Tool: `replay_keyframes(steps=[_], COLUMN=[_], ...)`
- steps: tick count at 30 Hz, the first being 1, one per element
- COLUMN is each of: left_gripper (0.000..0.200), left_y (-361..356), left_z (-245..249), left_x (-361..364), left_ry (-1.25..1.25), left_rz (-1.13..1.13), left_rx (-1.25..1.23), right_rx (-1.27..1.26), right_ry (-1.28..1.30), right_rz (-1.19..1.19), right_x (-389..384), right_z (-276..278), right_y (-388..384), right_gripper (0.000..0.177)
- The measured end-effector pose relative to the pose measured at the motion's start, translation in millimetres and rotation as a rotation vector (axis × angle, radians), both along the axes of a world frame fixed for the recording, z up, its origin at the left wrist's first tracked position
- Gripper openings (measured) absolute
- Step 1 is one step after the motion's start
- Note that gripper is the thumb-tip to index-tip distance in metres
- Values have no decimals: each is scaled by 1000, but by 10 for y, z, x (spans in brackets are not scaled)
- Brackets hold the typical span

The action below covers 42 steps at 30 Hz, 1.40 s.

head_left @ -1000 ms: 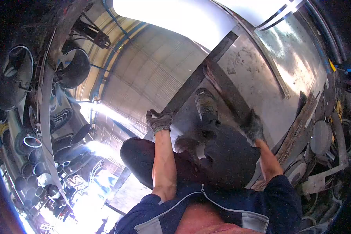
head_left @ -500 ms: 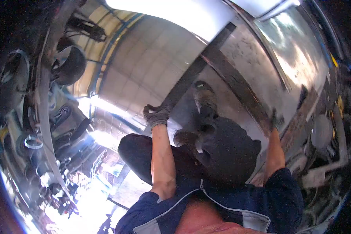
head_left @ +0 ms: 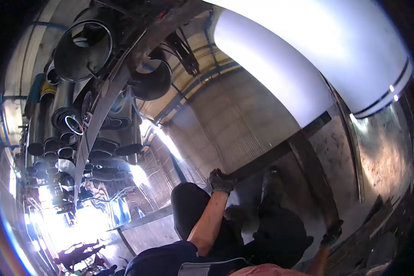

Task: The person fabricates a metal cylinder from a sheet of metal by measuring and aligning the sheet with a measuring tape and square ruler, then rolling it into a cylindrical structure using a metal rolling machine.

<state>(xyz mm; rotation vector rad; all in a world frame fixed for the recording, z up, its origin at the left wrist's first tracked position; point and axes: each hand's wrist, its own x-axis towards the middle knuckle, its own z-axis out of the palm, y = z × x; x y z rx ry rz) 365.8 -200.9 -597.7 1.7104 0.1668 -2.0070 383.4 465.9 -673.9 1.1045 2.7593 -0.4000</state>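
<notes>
My left hand (head_left: 221, 181), in a dark grey work glove, is closed around the near end of a long dark flat bar (head_left: 267, 157). A second dark flat bar (head_left: 313, 170) meets the first near its far end, so the two form a T shape. At the lower end of that second bar is my right hand (head_left: 332, 233), also gloved, with its fingers wrapped round it. Both bars lie over a smooth, shiny metal sheet (head_left: 244, 195), which shows dark reflections of my body. Whether the bars are joined cannot be made out.
Round metal pipes and tubes (head_left: 62, 119) are stacked on the left, beside a curved strip (head_left: 96, 124). A bright sheet surface (head_left: 271, 60) spans the top. Dark boards or scrap pieces (head_left: 377, 230) lie at the lower right. My bent knee (head_left: 188, 202) is beside my left arm.
The view has swung left and up, so both hands and the bars appear lower and farther right. More stacked pipes show on the left. Both hands stay on the bars.
</notes>
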Motion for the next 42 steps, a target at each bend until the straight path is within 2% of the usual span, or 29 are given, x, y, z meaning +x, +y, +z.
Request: replay_keyframes(steps=[1, 3, 6, 7, 10, 11, 13, 15, 16, 17, 18, 19, 20, 21, 23, 25, 26, 27, 28, 30, 32, 34, 37, 38, 39, 40, 42], left_gripper=[34, 20, 14, 13, 15, 16, 20, 24, 26, 28, 30, 32, 34, 36, 30, 29, 29, 30, 32, 32, 34, 38, 52, 54, 57, 58, 55], left_y=[101, 64, 28, 29, 12, 2, 6, 38, 56, 41, 68, 53, 33, 33, 182, 119, 119, 141, 178, 208, 222, 282, 301, 298, 294, 414, 467], left_z=[491, 404, 371, 262, -33, -124, -335, -572, -692, -867, -956, -975, -1004, -1038, -1058, -960, -717, -331, -106, -3, 19, -11, -225, -318, -407, -154, -126], left_x=[-310, -163, -91, -42, 95, 120, 177, 219, 264, 321, 365, 399, 413, 458, 472, 355, 245, 74, -25, -46, -48, 42, 158, 157, 158, 77, -55], left_ry=[-118, -76, -35, -17, 38, 61, 81, 56, 11, -128, -524, -837, -829, -830, -187, 237, 238, 172, 105, 103, 113, -124, -468, -486, -548, -772, -1045], left_rz=[11, -59, -81, -71, -67, -87, -160, -312, -440, -911, -1605, -2035, -2123, -2223, -1384, -456, -471, -396, -322, -388, -462, -833, -1348, -1697, -1980, -2055, -2224], left_rx=[-8, -42, -33, -18, 5, -8, -62, -128, -218, -517, -933, -1221, -1255, -1282, -772, -237, -225, -107, 10, 12, 11, -176, -513, -758, -1067, -1345, -1345], right_rx=[-77, -255, -389, -364, 308, 314, 138, 231, 320, 410, 714, 536, 631, 575, 15, -138, -120, -100, -89, 114, 171, -131, 115, -183, -332, -462, -366], right_ry=[106, 270, 387, 370, -56, -53, -186, -214, -267, -324, -448, -455, 111, -557, -166, 9, -119, -249, -254, -416, -174, -100, -335, -239, -189, -114, 86], right_rz=[41, 159, 383, 476, 925, 950, 982, 1024, 1059, 1082, 1211, 1235, 1181, 1156, 659, 416, 454, 488, 469, 813, 950, 812, 884, 472, 272, 65, 430], right_x=[-233, -841, -1594, -1754, -2257, -2352, -2368, -2518, -2474, -2452, -2490, -2549, -2485, -2507, -2346, -2412, -2469, -2522, -2572, -2579, -2404, -2444, -2674, -2665, -2697, -2724, -2687], right_z=[-111, -350, -668, -780, -1026, -901, -624, -655, -747, -858, -1048, -1105, -1344, -1533, -467, -518, -356, -250, -374, -748, -660, 7, 47, 40, 60, 22, -393], right_y=[-252, -913, -1783, -1984, -2448, -2567, -2680, -2790, -2705, -2659, -2670, -2617, -2561, -2399, -2741, -2811, -2933, -2981, -2952, -2840, -3099, -3618, -3883, -3921, -3924, -3902, -3795], right_gripper=[58, 56, 52, 51, 50, 50, 48, 48, 49, 49, 53, 54, 55, 56, 58, 58, 58, 59, 59, 56, 57, 67, 66, 64, 63, 62, 58])
